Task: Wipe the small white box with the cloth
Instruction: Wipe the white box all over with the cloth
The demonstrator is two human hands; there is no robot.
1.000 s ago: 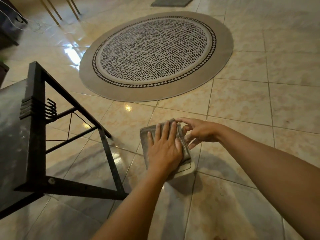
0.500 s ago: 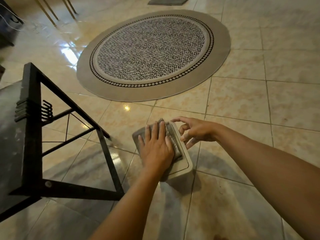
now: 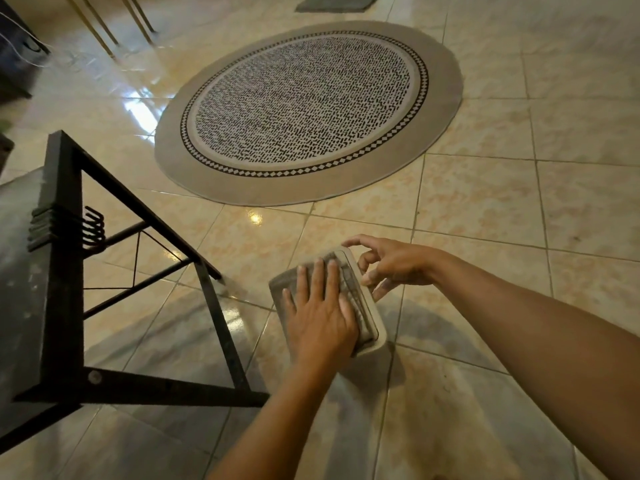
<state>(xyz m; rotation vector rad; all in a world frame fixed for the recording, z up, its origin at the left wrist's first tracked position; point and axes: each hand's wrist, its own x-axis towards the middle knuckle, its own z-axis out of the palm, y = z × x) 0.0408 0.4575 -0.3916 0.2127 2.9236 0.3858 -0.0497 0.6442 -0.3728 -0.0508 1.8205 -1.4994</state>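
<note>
The small white box (image 3: 370, 308) is held above the tiled floor, low in the middle of the head view. A grey cloth (image 3: 287, 280) lies spread over its top. My left hand (image 3: 320, 315) presses flat on the cloth with fingers stretched out, covering most of the box. My right hand (image 3: 389, 265) steadies the box at its far right corner, fingertips on the rim and side. Only the box's right edge and near corner show.
A black metal table frame (image 3: 65, 271) with a dark top stands at the left, its crossbars close to my left forearm. A round patterned rug (image 3: 304, 109) lies on the floor beyond. Thin chair legs (image 3: 104, 26) and a dark mat (image 3: 332, 1) are at the back.
My left hand has slid the cloth leftward across the box top, baring more of the box's right edge. My right hand stays at the far corner.
</note>
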